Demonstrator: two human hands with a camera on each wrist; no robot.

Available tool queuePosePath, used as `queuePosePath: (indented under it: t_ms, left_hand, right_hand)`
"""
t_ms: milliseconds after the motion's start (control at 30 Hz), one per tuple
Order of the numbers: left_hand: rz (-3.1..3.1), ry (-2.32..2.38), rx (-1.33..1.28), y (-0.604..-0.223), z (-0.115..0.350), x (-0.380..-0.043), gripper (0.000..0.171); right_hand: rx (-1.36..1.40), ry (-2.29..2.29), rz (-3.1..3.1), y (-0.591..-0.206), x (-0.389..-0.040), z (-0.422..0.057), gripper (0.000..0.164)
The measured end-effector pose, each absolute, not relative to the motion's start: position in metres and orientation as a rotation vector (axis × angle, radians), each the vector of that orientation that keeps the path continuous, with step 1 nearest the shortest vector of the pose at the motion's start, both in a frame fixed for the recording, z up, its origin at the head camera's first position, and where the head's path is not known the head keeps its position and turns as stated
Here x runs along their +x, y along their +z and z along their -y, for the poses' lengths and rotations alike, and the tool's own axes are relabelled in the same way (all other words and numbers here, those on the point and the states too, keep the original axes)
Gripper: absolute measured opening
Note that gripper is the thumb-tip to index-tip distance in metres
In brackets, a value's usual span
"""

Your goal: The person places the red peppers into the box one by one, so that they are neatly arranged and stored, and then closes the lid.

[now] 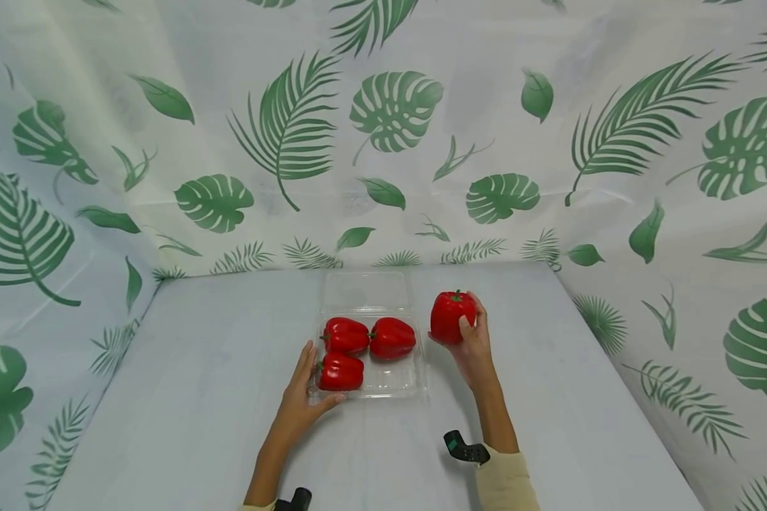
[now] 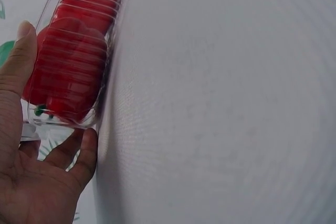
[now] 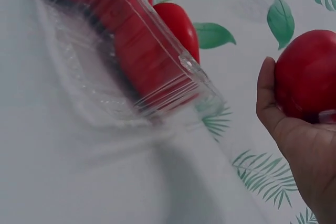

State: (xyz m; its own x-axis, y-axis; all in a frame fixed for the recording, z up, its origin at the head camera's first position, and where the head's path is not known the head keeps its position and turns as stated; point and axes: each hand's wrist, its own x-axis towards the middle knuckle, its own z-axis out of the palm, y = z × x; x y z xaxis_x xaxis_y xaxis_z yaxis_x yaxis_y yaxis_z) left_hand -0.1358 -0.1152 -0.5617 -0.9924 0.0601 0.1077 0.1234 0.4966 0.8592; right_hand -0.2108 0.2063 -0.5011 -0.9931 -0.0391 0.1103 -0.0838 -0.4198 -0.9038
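Note:
A clear plastic clamshell container [image 1: 391,382] lies on the table with its lid [image 1: 367,289] folded back. Inside are three red bell peppers: one at back left [image 1: 346,335], one at back right [image 1: 393,338], one at front left [image 1: 341,372]. The compartment's front right holds no pepper. My left hand [image 1: 299,403] holds the front left corner, thumb along the front edge and fingers on the left side. To the right of the container, my right hand [image 1: 477,351] grips another red bell pepper [image 1: 449,319], green stem up, raised off the table.
A pale grey-white table [image 1: 217,355] spreads around the container. Behind and at both sides hangs a white sheet [image 1: 460,71] with green leaf prints. A black wrist device [image 1: 465,448] is worn near the right sleeve, another [image 1: 300,499] near the left.

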Motion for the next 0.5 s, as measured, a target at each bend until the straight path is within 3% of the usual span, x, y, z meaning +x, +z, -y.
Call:
queuePosePath:
  t_ms: [167, 500]
  left_hand:
    - [2.665, -1.543, -0.15, -0.562, 0.114, -0.136, 0.105]
    - [2.663, -1.543, -0.155, -0.562, 0.114, -0.136, 0.105]
  right_hand:
    - [0.25, 2.607, 1.758, -0.502, -0.202, -0.209, 0.061]
    - [0.288, 2.09, 2.268, -0.505, -0.187, -0.201, 0.07]
